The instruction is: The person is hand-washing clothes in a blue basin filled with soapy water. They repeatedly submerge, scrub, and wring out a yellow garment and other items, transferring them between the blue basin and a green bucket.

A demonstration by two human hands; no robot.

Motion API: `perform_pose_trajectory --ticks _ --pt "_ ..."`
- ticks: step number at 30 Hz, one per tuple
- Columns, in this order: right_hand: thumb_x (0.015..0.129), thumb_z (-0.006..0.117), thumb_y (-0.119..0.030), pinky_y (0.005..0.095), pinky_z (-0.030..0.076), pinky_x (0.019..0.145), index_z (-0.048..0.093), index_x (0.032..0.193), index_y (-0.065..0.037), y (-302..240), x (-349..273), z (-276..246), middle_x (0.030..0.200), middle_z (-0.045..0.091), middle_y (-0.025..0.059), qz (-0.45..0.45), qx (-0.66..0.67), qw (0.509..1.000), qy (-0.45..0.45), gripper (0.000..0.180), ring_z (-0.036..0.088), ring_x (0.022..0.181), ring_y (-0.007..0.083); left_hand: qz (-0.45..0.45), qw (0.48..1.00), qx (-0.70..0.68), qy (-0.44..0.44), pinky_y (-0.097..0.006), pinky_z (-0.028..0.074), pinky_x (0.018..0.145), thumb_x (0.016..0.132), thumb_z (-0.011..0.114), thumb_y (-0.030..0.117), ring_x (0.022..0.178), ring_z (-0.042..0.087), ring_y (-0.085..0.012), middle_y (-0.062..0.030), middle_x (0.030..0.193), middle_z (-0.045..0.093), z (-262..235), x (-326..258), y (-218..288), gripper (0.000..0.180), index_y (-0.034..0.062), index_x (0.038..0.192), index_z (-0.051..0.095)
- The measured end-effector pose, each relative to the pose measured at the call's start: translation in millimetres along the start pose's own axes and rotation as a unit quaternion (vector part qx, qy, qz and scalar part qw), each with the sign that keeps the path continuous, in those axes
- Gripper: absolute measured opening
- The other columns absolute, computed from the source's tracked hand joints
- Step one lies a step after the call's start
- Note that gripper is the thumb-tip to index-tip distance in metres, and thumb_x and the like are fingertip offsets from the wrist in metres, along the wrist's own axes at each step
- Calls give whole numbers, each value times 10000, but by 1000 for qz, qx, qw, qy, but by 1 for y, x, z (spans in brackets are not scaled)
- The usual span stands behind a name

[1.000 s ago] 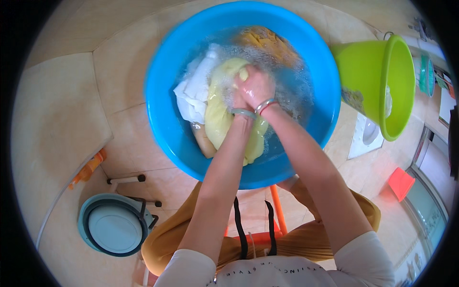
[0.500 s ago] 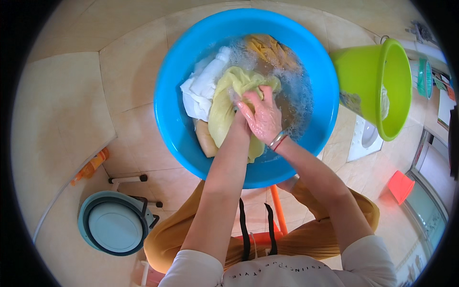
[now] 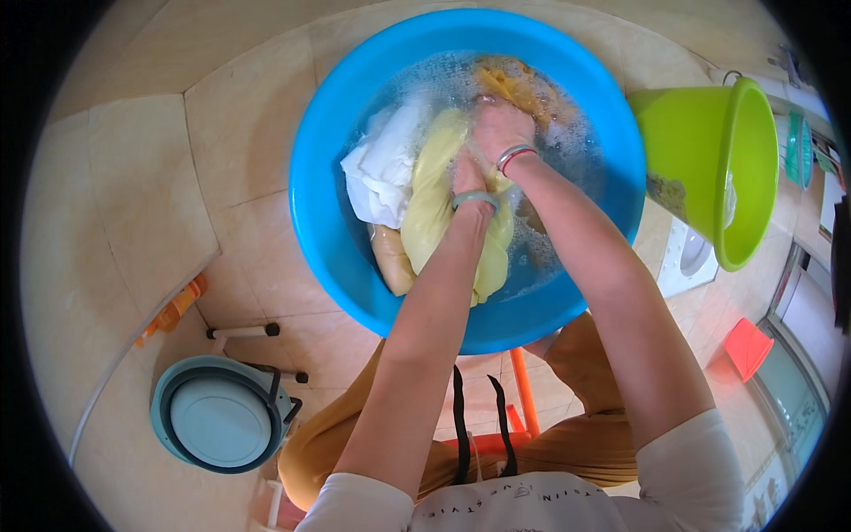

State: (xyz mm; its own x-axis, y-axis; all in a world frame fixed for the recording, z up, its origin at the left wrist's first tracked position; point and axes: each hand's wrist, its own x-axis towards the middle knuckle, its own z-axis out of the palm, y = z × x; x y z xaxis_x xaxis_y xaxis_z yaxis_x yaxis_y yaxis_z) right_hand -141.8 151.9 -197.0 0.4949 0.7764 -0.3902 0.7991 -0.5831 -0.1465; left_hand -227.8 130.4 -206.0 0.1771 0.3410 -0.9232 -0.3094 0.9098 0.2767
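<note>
A large blue basin (image 3: 310, 239) holds soapy water and wet laundry. A pale yellow cloth (image 3: 427, 213) lies bunched in its middle, under both hands. My left hand (image 3: 468, 173), a pale green bangle on its wrist, is closed on the cloth's folds, fingers partly hidden. Just beyond it to the right, my right hand (image 3: 503, 131) bends down into the cloth's far end; its fingertips are sunk out of sight. A white cloth (image 3: 383, 173) floats to the left of the yellow one, above a tan piece of fabric (image 3: 391, 259). Mustard-brown fabric (image 3: 519, 87) sits near the far rim.
A lime-green bucket (image 3: 691, 151) lies tipped at the basin's right, beside a white squat toilet (image 3: 694, 254). A grey-blue folding basin (image 3: 222, 427) is at lower left, an orange bottle (image 3: 177, 308) by the left wall, and a red container (image 3: 745, 348) at right.
My right hand has moved farther away and lower into the water, its fingers now bent instead of spread. My left hand has come into sight, and the yellow cloth is stretched longer.
</note>
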Motion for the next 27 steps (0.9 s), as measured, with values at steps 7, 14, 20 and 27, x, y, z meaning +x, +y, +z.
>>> perform_pose_trajectory --ticks 7,14,20,27 --pt "891 597 -271 460 524 761 599 1000 -97 -3 -84 -23 1168 490 136 -69 118 981 138 205 599 957 337 -21 993 -54 -102 -340 485 882 981 403 423 1046 592 -236 -85 1183 613 -10 13 -5 461 86 1263 541" --pt "887 614 -279 473 528 692 607 939 -117 -19 -130 -27 1101 501 120 -66 256 960 98 170 617 868 353 132 964 77 -216 -358 476 921 980 405 466 1089 577 -253 -102 1224 591 -48 47 -21 494 101 1293 521" --pt "928 484 -276 467 549 683 607 1028 -72 6 -30 -3 1086 587 186 17 38 999 15 258 661 855 356 27 998 20 -60 -354 494 899 951 439 573 1088 570 -219 -75 1272 549 -26 45 -35 630 88 1352 457" --pt "921 457 -212 464 537 781 608 1110 -54 15 -10 -4 1126 615 168 26 30 995 -91 289 650 967 370 61 997 37 -40 -345 503 870 957 452 532 1072 577 -206 -78 1207 591 -19 30 -20 596 83 1348 470"
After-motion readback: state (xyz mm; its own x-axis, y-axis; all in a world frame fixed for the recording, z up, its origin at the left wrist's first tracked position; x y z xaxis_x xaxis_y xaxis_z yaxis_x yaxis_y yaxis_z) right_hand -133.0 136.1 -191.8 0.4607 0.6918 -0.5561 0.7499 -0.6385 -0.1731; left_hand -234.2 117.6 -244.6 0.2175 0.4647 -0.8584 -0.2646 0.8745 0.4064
